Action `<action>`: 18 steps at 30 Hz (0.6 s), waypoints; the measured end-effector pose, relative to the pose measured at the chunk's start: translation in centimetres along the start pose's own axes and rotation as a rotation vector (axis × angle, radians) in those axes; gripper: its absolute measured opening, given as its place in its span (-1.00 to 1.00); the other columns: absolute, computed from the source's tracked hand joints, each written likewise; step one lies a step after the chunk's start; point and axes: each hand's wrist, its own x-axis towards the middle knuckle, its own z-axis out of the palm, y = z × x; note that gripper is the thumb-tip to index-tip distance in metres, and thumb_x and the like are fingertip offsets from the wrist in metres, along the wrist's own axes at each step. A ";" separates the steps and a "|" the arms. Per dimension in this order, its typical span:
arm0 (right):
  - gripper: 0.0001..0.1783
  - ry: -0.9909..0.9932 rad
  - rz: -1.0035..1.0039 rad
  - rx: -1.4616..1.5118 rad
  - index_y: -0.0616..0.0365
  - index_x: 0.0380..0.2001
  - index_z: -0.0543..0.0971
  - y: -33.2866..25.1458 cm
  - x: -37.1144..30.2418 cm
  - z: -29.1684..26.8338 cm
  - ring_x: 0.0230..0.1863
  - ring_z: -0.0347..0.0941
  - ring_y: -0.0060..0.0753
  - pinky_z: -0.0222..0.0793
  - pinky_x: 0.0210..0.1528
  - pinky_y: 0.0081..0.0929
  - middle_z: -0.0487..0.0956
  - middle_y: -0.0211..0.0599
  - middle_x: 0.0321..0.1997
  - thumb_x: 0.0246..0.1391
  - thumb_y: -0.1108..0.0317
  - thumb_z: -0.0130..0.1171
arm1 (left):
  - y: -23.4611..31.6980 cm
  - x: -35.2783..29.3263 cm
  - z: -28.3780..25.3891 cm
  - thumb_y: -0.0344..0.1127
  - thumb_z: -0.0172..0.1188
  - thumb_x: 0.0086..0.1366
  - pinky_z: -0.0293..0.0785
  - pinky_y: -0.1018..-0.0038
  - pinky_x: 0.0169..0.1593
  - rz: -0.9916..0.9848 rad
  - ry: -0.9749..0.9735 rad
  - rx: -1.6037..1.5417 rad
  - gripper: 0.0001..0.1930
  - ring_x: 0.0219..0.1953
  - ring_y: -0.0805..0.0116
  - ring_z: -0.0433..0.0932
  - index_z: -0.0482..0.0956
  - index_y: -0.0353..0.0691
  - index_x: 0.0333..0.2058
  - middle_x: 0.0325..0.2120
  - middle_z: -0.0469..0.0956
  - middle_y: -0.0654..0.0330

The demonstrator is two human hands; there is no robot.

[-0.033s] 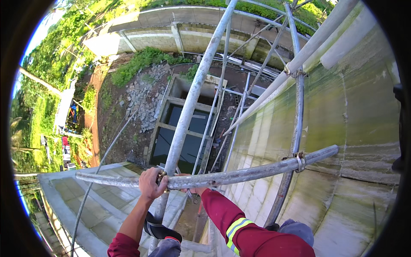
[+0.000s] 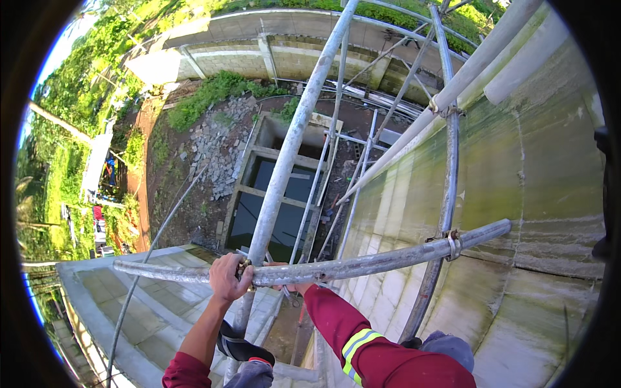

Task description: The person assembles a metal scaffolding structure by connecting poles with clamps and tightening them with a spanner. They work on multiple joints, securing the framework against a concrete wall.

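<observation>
A grey metal scaffold pipe (image 2: 362, 264) runs crosswise in front of me, meeting a long upright pipe (image 2: 289, 155). At their joint sits a scaffold clamp (image 2: 243, 264), partly covered by my left hand (image 2: 228, 277). That hand is closed, its fingers curled over the crosswise pipe and the clamp. My right hand (image 2: 296, 287) reaches beneath the same pipe, just right of the joint. The pipe hides most of it; a bit of its fingers shows beyond, seemingly closed. Whatever it may hold is hidden. A small grey metal piece (image 2: 285, 293) hangs beside it.
Another clamp (image 2: 454, 245) joins the crosswise pipe to a second upright (image 2: 449, 168). A mossy concrete wall (image 2: 543, 155) rises on the right. Far below lie a water-filled concrete pit (image 2: 268, 223) and rubble (image 2: 223, 149). My black shoe (image 2: 242, 346) is beside the upright, above a block surface (image 2: 155, 304).
</observation>
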 end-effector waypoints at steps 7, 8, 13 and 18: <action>-0.63 0.024 0.003 -0.088 0.04 -0.01 0.62 -1.5 0.5 -0.5 -0.48 0.45 -0.51 0.32 -0.55 -0.43 0.65 -0.36 -0.29 0.35 0.04 0.07 | -0.3 0.0 0.5 -0.08 0.17 0.15 0.29 0.17 -0.35 0.068 0.046 0.053 -0.74 -0.47 0.04 0.42 0.49 -0.17 -0.41 -0.54 0.37 0.12; -0.63 0.028 0.005 -0.104 0.04 -0.01 0.62 -2.0 0.8 -0.6 -0.48 0.45 -0.51 0.33 -0.55 -0.43 0.65 -0.36 -0.29 0.35 0.04 0.07 | -0.3 0.3 0.5 -0.08 0.17 0.15 0.29 0.17 -0.35 0.072 0.047 0.061 -0.74 -0.46 0.04 0.42 0.49 -0.17 -0.41 -0.54 0.37 0.11; -0.62 0.045 0.009 -0.132 0.05 -0.02 0.62 -2.2 2.1 0.2 -0.49 0.45 -0.52 0.33 -0.55 -0.42 0.65 -0.36 -0.29 0.36 0.02 0.07 | -0.7 1.2 0.7 -0.07 0.15 0.17 0.30 0.19 -0.35 0.071 0.053 0.068 -0.73 -0.46 0.04 0.43 0.50 -0.18 -0.38 -0.52 0.39 0.11; -0.62 0.087 0.020 -0.149 0.05 -0.04 0.62 -2.1 1.9 0.7 -0.49 0.45 -0.53 0.34 -0.55 -0.42 0.65 -0.36 -0.29 0.36 0.01 0.07 | -0.7 0.9 0.5 -0.09 0.16 0.16 0.31 0.20 -0.34 0.074 0.044 0.070 -0.73 -0.46 0.07 0.43 0.54 -0.18 -0.35 -0.52 0.40 0.13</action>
